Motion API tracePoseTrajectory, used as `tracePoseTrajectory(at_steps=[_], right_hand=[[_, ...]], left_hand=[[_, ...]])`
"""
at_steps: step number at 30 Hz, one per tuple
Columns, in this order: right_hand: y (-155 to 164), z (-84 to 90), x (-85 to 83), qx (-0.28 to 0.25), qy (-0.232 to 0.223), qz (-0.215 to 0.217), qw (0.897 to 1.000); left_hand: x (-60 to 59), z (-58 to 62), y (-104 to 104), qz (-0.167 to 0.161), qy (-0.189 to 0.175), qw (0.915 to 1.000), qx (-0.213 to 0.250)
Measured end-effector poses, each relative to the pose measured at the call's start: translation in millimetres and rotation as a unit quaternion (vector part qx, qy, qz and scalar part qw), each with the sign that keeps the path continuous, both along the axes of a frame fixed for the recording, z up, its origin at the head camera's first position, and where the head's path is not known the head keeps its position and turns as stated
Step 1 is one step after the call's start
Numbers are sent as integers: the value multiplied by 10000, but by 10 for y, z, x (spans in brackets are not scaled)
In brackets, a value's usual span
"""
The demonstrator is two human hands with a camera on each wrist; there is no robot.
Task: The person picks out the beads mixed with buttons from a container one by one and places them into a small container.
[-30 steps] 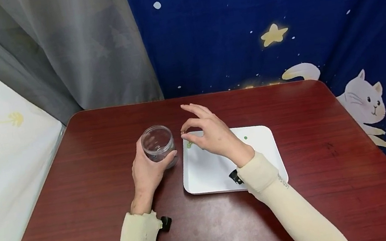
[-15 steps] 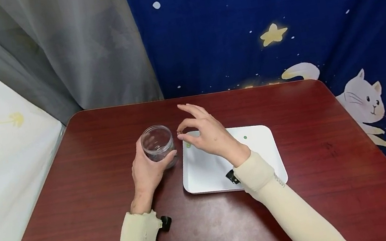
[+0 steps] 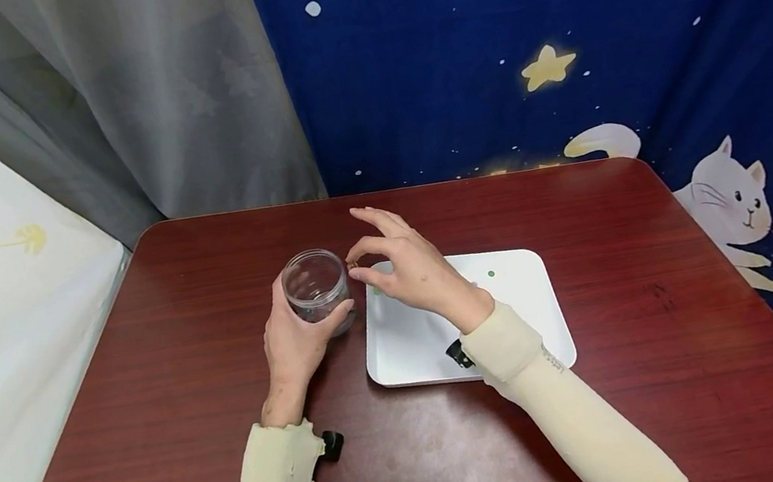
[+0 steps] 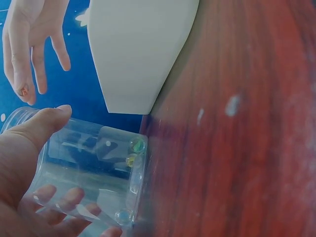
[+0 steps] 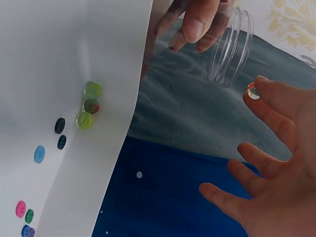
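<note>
From the head camera we cannot make out the tiny bead [image 3: 353, 264] pinched in the right hand [image 3: 412, 270], which also covers the marbles on the white rectangular tray [image 3: 519, 313], while the left wrist picture cuts off that tray's far end.

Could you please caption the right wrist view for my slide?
Right hand pinches a marble beside the clear jar; more marbles lie on the tray.

A dark red wooden worktop [image 3: 173, 376] carries a clear jar [image 3: 318, 287] inside the left hand [image 3: 292, 344] and a white tray [image 3: 519, 313] under the right hand [image 3: 418, 274].
</note>
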State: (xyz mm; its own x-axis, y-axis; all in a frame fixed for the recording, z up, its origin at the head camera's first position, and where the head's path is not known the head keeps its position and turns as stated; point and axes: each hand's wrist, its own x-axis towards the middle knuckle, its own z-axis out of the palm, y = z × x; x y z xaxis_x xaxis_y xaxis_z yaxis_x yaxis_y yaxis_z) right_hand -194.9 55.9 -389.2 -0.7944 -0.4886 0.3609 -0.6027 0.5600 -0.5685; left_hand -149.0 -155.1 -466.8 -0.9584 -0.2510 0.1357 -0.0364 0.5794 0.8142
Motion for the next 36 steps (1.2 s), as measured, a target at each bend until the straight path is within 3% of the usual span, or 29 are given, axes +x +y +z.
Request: tracePoseTrajectory(at_steps=[20, 36], right_hand=[[-99, -47, 0, 108, -91, 29, 9999], [-212, -27, 3, 54, 121, 91, 9999]], left_hand=[[7, 3, -5, -33, -39, 10000, 18], [6, 12, -2, 2, -56, 10000, -1]])
